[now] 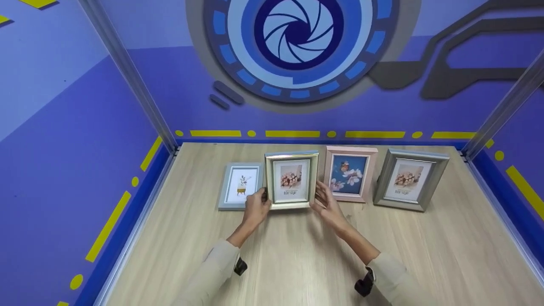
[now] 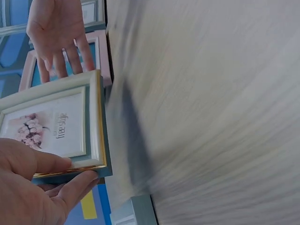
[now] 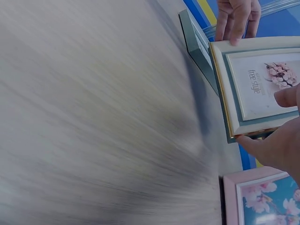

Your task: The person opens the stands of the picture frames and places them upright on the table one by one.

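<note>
My left hand (image 1: pixel 257 207) pinches a gold-and-cream picture frame (image 1: pixel 291 205) by its lower left corner, thumb along the front border. In the head view, the frame is upright, with a flower picture and lettering inside. My right hand (image 1: pixel 328 208) is at the frame's right edge. From the left wrist view, this hand's fingers (image 2: pixel 72 58) look nearly straight, tips right at the edge. The right wrist view shows a digit at the lower corner of the frame (image 3: pixel 234 112). A shadow lies on the table apart from the frame.
A light blue frame (image 1: pixel 225 197) leans back at the left, partly behind my left hand. To the right stand a pink frame (image 1: pixel 369 174) with blossoms and a grey-silver frame (image 1: pixel 431 187). The wooden table (image 1: pixel 293 263) meets blue-purple walls (image 1: pixel 170 85) behind and at the sides.
</note>
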A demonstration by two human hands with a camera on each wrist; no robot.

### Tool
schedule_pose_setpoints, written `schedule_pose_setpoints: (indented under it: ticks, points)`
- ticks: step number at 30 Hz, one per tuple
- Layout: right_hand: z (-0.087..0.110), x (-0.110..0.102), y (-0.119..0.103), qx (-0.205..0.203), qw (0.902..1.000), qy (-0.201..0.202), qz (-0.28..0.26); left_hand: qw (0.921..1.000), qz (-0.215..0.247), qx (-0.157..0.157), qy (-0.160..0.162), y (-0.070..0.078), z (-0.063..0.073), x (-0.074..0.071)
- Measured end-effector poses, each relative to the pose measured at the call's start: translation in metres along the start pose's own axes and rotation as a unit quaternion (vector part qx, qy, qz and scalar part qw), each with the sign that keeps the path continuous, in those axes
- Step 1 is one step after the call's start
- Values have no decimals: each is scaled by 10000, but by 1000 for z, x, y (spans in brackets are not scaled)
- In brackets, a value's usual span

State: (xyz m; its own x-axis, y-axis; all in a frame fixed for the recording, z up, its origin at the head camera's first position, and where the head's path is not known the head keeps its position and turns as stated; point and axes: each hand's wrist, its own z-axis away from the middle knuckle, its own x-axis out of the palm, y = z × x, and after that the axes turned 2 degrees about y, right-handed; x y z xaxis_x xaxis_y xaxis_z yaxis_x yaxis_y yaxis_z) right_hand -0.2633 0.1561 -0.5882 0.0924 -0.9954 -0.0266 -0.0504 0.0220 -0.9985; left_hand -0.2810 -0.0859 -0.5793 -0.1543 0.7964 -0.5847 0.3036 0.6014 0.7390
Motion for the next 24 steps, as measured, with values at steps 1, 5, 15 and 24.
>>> schedule_pose_setpoints:
  ticks: [1,5,15,24]
  points:
    - [-2,0,1,4,10000,-10,-15,10000,-36,30,50,-3,-4,2]
    - [-6,-2,7,80,9999,-105,20,9997,-156,-48,191,-12,-15,16]
    - [-14,-10,21,219,9993,-75,278,9990,-334,-283,26,-16,-39,44]
    - [-27,-8,16,276,9980,-322,467,9991,-230,-337,96,-19,-46,42]
